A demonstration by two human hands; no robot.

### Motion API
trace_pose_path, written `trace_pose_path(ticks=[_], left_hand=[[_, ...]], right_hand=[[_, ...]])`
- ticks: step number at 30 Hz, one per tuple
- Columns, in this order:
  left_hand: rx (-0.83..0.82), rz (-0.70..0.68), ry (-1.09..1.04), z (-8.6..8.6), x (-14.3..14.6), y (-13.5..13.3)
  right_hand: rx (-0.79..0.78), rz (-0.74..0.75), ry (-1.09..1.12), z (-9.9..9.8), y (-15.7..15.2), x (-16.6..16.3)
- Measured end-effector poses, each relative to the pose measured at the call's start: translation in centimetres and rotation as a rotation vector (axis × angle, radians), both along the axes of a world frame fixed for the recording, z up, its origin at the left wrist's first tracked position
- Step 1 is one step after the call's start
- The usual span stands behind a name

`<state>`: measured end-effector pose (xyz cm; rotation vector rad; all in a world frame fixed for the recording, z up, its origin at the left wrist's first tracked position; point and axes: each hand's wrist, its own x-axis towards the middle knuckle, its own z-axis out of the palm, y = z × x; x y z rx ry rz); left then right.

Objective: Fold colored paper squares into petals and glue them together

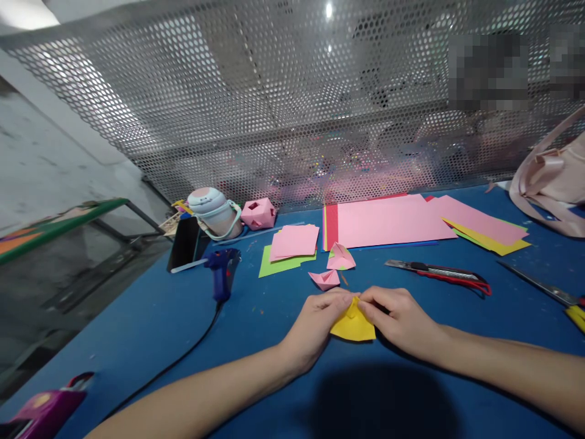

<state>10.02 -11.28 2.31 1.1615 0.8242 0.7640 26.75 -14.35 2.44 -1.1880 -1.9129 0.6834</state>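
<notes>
A folded yellow paper piece point(353, 326) lies on the blue table point(183, 323) near the front middle. My left hand point(315, 326) pinches its upper left edge with closed fingers. My right hand point(402, 320) pinches the same top point from the right. The fingertips of both hands meet at the paper's peak. Just beyond them sit two small folded pink paper shapes, one point(324, 278) close to my left hand and one point(340, 257) a little farther back.
A blue glue gun point(223, 271) with a black cord lies at left. Pink squares on green paper point(292, 244), large pink sheets point(388, 221), a red-and-grey utility knife point(439, 272), a phone point(183, 244), a pink bag point(555, 183) and a perforated metal screen point(292, 110) surround the area.
</notes>
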Motion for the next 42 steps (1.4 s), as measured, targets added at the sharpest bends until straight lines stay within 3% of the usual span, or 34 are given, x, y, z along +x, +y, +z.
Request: trace_pose_path(ticks=[27,36,42], left_hand=[[0.381,0.083,0.309,0.7,0.0,-0.4],[0.528,0.083,0.392,0.5,0.1,-0.8],[0.478,0.081,0.376,0.3,0.0,-1.0]], right_hand=[[-0.037,0.043,-0.026,-0.2,-0.2,-0.2],[-0.222,0.055,0.037,0.6,-0.1,-0.2],[-0.348,0.085,0.095,0.5,0.2,0.0]])
